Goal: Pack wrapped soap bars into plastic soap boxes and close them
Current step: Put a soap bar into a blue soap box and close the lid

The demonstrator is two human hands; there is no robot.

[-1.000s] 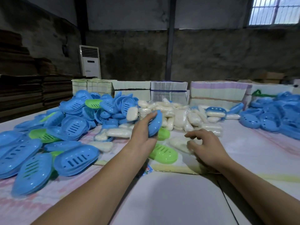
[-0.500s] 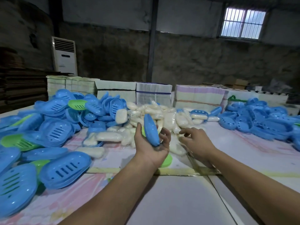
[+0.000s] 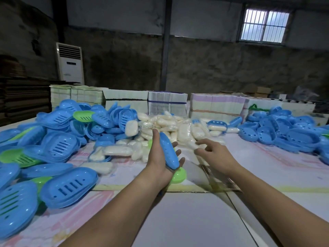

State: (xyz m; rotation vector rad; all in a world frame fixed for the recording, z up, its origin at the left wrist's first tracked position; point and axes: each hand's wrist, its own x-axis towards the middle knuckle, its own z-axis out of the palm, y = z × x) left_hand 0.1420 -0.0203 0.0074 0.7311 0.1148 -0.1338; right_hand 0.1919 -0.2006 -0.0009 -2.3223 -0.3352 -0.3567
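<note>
Progress: early, by appearance. Wrapped soap bars (image 3: pixel 170 125) heaped loose mid-worktop (image 3: pixel 187 220); slotted blue lids (image 3: pixel 58 145) piled left, blue box halves (image 3: pixel 277 131) right; a few there appear to hold soap, none seen closed.

Left hand (image 3: pixel 160 157): palm up, raised, cradling one blue soap box half (image 3: pixel 169 152) on edge.

Right hand (image 3: pixel 213 152): palm down, fingers spread, grasping nothing, at the near edge of the soap heap.

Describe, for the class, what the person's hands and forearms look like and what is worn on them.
Both the left hand and right hand are bare: no gloves, rings, watch or bracelet visible. Both forearms are uncovered as far as the frame shows, with no sleeves in view. Fingernails look short and unpainted.
</note>
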